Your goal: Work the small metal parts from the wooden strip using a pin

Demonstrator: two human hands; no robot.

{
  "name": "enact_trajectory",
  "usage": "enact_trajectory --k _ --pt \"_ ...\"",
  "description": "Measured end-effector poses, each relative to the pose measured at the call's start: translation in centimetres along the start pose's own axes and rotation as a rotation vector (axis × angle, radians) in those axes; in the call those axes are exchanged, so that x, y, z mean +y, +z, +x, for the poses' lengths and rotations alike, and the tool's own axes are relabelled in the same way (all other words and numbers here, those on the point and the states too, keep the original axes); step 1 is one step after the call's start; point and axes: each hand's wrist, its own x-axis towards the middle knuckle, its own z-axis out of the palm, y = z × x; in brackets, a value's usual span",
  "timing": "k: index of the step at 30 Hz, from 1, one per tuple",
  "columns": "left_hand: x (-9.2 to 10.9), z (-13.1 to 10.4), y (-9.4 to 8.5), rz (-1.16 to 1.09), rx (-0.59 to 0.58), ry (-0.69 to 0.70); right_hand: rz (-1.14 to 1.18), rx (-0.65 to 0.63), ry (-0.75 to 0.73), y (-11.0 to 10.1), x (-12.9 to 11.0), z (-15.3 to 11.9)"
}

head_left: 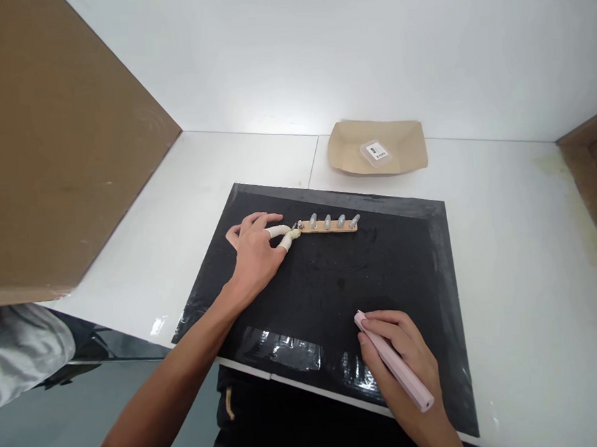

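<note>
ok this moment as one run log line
left hand: at left end of tan strip; right hand: gripping pink stick-shaped tool; strip: grey pieces atop, black mat beneath; beyond: cardboard tray, plastic box inside

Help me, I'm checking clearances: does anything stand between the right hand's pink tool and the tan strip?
Nothing visible: only black mat lies between the pink tool and tan strip; the left hand is at the strip's left end, off that path.

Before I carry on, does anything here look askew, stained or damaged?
Yes: on the tan strip, the rightmost grey nail tip leans more than its neighbour. A yellowish patch, perhaps a stain, marks the white table, far right. The black mat looks scuffed along its right edge.
</note>
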Motion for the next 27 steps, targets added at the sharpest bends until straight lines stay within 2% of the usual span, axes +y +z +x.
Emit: enact_trajectory --k 4,7,9,13,16,21,27 --pt "0.3 -0.5 -1.4 -0.057 0.02 -0.026 0.019 -0.006 0.001 -0.1 0.1 -0.1" --pt "0.4 -0.4 -2.0 -0.257 -0.045 -0.102 0.025 -0.012 -0.003 -0.1 0.1 -0.2" --pt "0.5 0.0 -2.1 -0.478 -0.115 -0.231 0.026 -0.01 0.002 -0.1 0.1 -0.2" --pt "0.6 0.8 -2.1 -1.034 -0.326 -0.595 0.039 -0.014 0.03 0.0 0.1 -0.2" --pt "0.9 1.3 -2.2 -1.31 -0.45 -0.794 0.038 -0.017 0.025 0.0 0.2 -0.2" --pt "1.1 2.1 -1.8 -1.405 -0.423 -0.998 0.033 -0.025 0.027 -0.1 0.2 -0.2" --pt "0.9 2.5 -1.0 -1.408 -0.402 -1.044 0.046 -0.033 0.031 -0.1 0.0 -0.2"
